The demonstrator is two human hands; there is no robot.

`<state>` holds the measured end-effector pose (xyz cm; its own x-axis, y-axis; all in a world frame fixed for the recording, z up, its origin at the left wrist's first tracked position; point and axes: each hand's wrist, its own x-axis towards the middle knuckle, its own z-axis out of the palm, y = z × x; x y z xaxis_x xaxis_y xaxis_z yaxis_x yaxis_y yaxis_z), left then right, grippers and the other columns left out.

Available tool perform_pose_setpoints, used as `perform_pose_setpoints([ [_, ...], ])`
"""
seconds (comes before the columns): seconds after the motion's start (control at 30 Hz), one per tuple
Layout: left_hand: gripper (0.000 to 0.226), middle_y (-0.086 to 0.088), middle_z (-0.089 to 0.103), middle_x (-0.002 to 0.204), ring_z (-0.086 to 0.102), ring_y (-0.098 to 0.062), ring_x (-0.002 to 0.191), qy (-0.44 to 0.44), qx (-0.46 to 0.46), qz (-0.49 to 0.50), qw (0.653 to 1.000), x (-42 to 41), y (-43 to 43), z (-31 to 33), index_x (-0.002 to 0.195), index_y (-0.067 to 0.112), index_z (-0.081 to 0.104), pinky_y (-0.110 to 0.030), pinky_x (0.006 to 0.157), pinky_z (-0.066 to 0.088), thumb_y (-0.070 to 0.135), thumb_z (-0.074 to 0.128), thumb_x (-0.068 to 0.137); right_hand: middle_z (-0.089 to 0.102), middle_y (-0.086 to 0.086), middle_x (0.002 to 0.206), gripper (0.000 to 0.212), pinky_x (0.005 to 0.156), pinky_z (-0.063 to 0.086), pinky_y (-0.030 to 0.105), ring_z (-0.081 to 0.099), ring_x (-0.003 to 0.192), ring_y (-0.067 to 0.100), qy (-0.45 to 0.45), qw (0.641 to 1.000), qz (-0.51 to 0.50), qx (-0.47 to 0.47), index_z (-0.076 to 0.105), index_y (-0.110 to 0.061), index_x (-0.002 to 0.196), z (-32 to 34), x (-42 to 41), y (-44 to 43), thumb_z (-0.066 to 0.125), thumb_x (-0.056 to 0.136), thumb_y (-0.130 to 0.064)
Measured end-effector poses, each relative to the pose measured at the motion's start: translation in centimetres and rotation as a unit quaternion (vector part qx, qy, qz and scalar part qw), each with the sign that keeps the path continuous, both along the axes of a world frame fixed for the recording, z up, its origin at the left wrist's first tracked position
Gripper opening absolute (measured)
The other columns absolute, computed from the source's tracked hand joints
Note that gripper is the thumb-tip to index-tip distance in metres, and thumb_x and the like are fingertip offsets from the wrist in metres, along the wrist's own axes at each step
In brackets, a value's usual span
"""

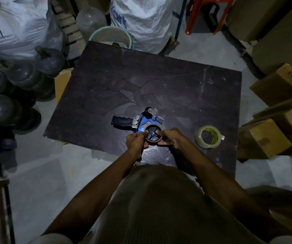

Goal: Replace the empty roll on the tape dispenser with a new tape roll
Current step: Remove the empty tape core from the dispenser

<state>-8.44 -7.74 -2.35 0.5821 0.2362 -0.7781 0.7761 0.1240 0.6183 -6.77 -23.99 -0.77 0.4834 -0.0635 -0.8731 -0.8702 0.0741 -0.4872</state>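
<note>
A blue tape dispenser (141, 120) with a black handle lies on its side on the dark table (141, 81), handle pointing left. Its black hub (153, 133) carries a thin brown empty roll (152, 142) around the rim. My left hand (135, 142) grips the roll's left edge, thumb on the hub. My right hand (171, 139) pinches the roll's right edge, one finger on the hub face. A new roll of clear tape (208, 136) lies flat on the table to the right, apart from both hands.
Cardboard boxes (272, 110) crowd the right side. White sacks (141, 18), a pale bucket (111, 36) and a red stool (206, 13) stand behind the table. Dark water jugs (18, 80) sit on the floor at left. The light is dim.
</note>
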Motion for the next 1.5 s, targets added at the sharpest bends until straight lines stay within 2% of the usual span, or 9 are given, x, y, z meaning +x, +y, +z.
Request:
perform_pose_setpoints([
  [0.1,0.022,-0.022,0.078,0.087,0.076,-0.034,0.073,0.003,-0.029,-0.006,1.000,0.0,0.2,0.2,0.096,-0.001,0.073,-0.044,0.071,0.065,0.016,0.080,0.084,0.080,0.019,0.094,0.031,0.069,0.066,0.035,0.080,0.081,0.027,-0.028,1.000,-0.004,0.012,0.071,0.006,0.111,0.5,-0.4,-0.7,0.080,0.090,-0.016],
  [0.17,0.022,-0.023,0.078,0.086,0.075,-0.033,0.069,0.005,-0.029,-0.005,1.000,0.1,0.0,0.4,0.095,-0.002,0.073,-0.039,0.068,0.063,0.014,0.080,0.082,0.079,0.021,0.100,0.033,0.066,0.066,0.034,0.079,0.086,0.029,-0.044,0.999,0.007,0.012,0.071,0.005,0.111,0.9,-0.5,-0.9,0.081,0.090,-0.019],
  [0.23,0.020,-0.023,0.078,0.082,0.074,-0.032,0.065,0.004,-0.017,0.004,1.000,0.2,-0.3,0.6,0.092,-0.002,0.073,-0.040,0.068,0.063,0.012,0.081,0.081,0.079,0.021,0.100,0.034,0.066,0.066,0.036,0.079,0.089,0.032,-0.051,0.998,0.021,-0.011,0.072,0.004,0.108,0.9,-0.5,-0.8,0.084,0.087,-0.021],
  [0.43,0.019,-0.021,0.078,0.076,0.078,-0.042,0.076,-0.003,-0.015,0.022,1.000,0.1,-0.2,0.6,0.087,-0.004,0.074,-0.051,0.075,0.065,0.011,0.084,0.079,0.078,0.019,0.083,0.026,0.071,0.067,0.047,0.080,0.070,0.030,-0.058,0.990,0.020,-0.126,0.072,0.000,0.091,0.1,0.0,0.2,0.091,0.077,-0.010],
  [0.7,0.017,-0.023,0.078,0.080,0.078,-0.040,0.076,0.007,-0.025,0.018,1.000,-0.3,0.0,1.3,0.087,-0.003,0.075,-0.049,0.075,0.065,0.007,0.084,0.077,0.079,0.020,0.083,0.034,0.069,0.067,0.051,0.079,0.068,0.033,-0.028,0.989,0.006,-0.144,0.072,-0.001,0.086,-0.8,0.2,0.3,0.098,0.065,-0.008],
  [0.87,0.016,-0.022,0.078,0.077,0.079,-0.035,0.072,0.009,-0.025,0.024,0.999,-0.3,0.1,1.7,0.088,-0.004,0.075,-0.050,0.074,0.065,0.004,0.083,0.076,0.077,0.023,0.082,0.032,0.069,0.067,0.051,0.079,0.067,0.036,-0.009,0.989,0.016,-0.147,0.069,0.003,0.084,-0.2,0.9,0.7,0.095,0.067,-0.005],
  [1.13,0.014,-0.018,0.076,0.070,0.078,-0.034,0.065,0.029,0.049,0.007,0.998,0.0,0.1,1.7,0.077,0.000,0.075,-0.051,0.065,0.066,0.001,0.086,0.069,0.074,0.024,0.085,0.033,0.069,0.067,0.050,0.078,0.070,0.035,0.012,0.988,0.044,-0.145,0.066,0.008,0.097,0.5,0.8,1.6,0.089,0.075,-0.002],
  [1.3,0.013,-0.015,0.076,0.068,0.076,-0.028,0.057,0.015,0.088,-0.016,0.996,-0.2,-0.1,2.1,0.078,0.002,0.077,-0.047,0.057,0.065,0.005,0.087,0.072,0.076,0.023,0.080,0.022,0.066,0.067,0.049,0.078,0.063,0.033,0.009,0.980,0.058,-0.192,0.067,0.004,0.081,0.8,0.5,2.2,0.087,0.075,-0.003],
  [1.5,0.017,-0.017,0.075,0.069,0.075,-0.029,0.053,0.001,0.115,-0.034,0.993,0.1,-0.5,2.5,0.077,0.005,0.071,-0.048,0.052,0.064,0.006,0.087,0.070,0.077,0.018,0.072,0.014,0.059,0.067,0.046,0.075,0.052,0.031,-0.001,0.970,0.072,-0.233,0.075,0.002,0.080,1.1,0.6,2.7,0.085,0.071,-0.002],
])
